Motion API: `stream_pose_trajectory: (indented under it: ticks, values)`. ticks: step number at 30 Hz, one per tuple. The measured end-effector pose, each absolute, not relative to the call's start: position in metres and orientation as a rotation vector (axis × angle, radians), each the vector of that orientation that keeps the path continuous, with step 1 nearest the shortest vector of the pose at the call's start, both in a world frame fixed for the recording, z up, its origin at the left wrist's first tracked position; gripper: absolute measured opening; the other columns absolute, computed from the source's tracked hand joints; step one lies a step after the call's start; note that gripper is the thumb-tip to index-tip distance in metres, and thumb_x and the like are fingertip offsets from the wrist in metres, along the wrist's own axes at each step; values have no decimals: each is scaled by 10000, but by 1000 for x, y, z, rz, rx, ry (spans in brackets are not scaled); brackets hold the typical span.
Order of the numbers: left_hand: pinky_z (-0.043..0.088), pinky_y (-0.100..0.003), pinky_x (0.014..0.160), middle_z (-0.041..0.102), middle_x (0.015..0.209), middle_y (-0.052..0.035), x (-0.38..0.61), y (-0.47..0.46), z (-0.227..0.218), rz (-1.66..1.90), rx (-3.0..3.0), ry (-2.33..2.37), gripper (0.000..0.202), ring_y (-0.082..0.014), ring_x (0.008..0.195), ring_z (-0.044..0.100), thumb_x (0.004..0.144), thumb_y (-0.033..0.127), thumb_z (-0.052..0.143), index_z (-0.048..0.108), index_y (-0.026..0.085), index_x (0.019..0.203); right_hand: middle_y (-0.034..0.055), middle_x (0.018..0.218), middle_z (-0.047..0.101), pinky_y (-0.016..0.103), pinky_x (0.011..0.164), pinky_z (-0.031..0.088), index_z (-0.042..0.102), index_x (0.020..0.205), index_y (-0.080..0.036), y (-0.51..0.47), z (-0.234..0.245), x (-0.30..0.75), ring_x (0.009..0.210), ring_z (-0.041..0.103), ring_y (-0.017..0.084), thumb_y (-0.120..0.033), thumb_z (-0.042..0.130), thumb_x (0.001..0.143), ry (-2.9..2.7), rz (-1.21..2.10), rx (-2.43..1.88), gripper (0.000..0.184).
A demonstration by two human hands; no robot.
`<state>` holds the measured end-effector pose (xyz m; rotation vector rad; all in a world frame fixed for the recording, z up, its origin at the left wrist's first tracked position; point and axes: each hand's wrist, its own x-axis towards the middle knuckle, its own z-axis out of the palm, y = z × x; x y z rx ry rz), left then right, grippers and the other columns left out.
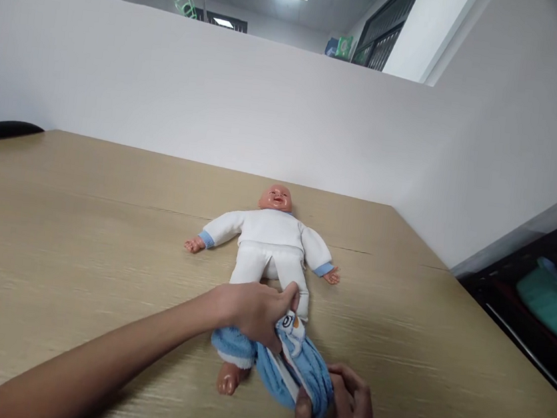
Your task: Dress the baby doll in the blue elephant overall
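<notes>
A baby doll (272, 228) in a white top and white trousers with blue cuffs lies on its back on the wooden table, head away from me. Blue fluffy pants (313, 367) with white trim and a cartoon face patch are bunched around its lower legs. One bare foot (229, 379) sticks out of the pant leg on the left; the other foot is hidden in the fabric. My left hand (259, 311) reaches across the legs and pinches the pants near the patch. My right hand (343, 414) grips the bunched lower end of the pants on the right.
The tabletop (104, 236) runs back to a white partition wall (196, 92). A black rack (523, 311) holding folded green cloth (554, 304) stands at the right. A black curved object (3, 131) shows at the table's left edge.
</notes>
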<state>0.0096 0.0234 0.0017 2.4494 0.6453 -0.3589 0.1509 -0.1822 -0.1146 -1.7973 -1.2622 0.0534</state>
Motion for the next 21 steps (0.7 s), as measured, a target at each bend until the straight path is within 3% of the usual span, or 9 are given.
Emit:
stream_pose_trajectory:
  ticks: [3, 8, 13, 18, 21]
  values:
    - [492, -369, 682, 687, 990, -124, 11, 23, 2, -360, 2445, 615, 818, -344, 882, 677, 760, 498, 754, 342, 173, 1388, 194, 1302, 625, 517, 1025, 529, 678, 1127, -226, -181, -122, 145, 1167, 662, 381, -346, 644, 915, -1165, 147, -1701, 246]
    - [496, -332, 813, 638, 1073, -80, 11, 24, 11, -237, 2318, 553, 703, -254, 926, 640, 737, 279, 803, 377, 194, 1289, 171, 1161, 790, 426, 902, 610, 699, 1259, -142, -175, -133, 134, 1103, 743, 372, -476, 619, 936, -763, 447, -1730, 472]
    - [479, -307, 825, 585, 1107, -55, 1, 23, 14, -42, 2099, 533, 658, -229, 979, 603, 752, 258, 759, 391, 182, 1293, 138, 1188, 802, 406, 908, 627, 701, 1283, -174, -155, -131, 140, 1105, 755, 339, -464, 616, 942, -689, 640, -1530, 456]
    - [460, -283, 732, 567, 984, 13, -13, 17, 12, 82, 1999, 499, 647, -185, 859, 579, 773, 214, 710, 460, 231, 1370, 131, 1282, 751, 405, 974, 598, 638, 1283, -209, -137, -116, 159, 1172, 719, 318, -389, 681, 889, -787, 626, -1423, 435]
    - [470, -293, 766, 609, 979, 8, -19, 14, 12, 192, 2012, 485, 493, -183, 858, 586, 809, 188, 672, 560, 218, 1288, 109, 1317, 717, 374, 995, 580, 570, 1335, -247, -127, -97, 173, 1190, 704, 278, -380, 670, 923, -928, 722, -1297, 444]
